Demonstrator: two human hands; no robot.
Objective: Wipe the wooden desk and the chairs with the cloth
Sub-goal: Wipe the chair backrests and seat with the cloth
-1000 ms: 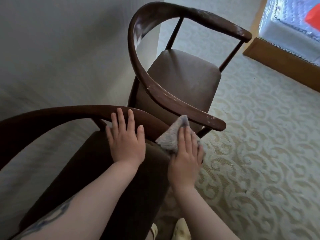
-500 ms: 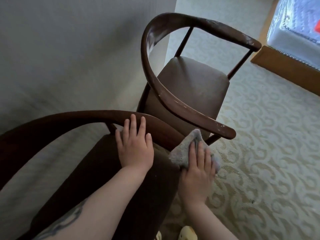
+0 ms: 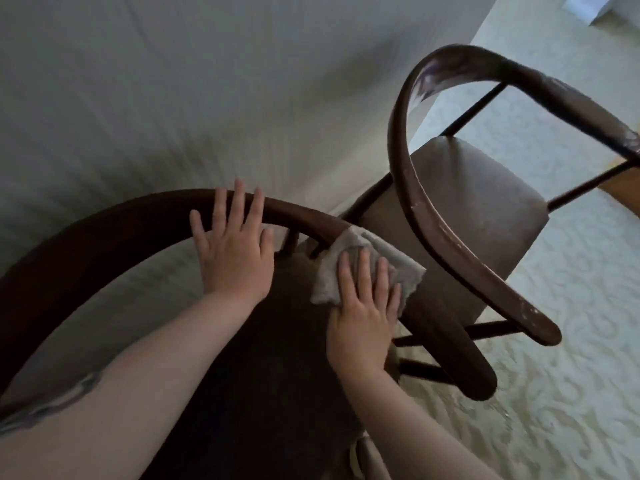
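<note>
Two dark wooden chairs with curved back rails stand by the wall. On the near chair (image 3: 104,223), my left hand (image 3: 235,254) lies flat with fingers spread over the curved rail. My right hand (image 3: 363,313) presses a grey cloth (image 3: 367,261) down where the rail's right arm meets the dark seat (image 3: 263,375). The far chair (image 3: 478,209) has a brown padded seat and a worn rail with chipped paint. The wooden desk is out of sight.
A pale wall (image 3: 173,81) fills the upper left, close behind both chairs. Patterned cream carpet (image 3: 571,375) covers the floor on the right. A strip of light wood (image 3: 623,188) shows at the right edge.
The view has swung left and closer over the near chair. My right hand with the cloth has moved up along the rail's right arm; my left hand has reached up onto the rail.
</note>
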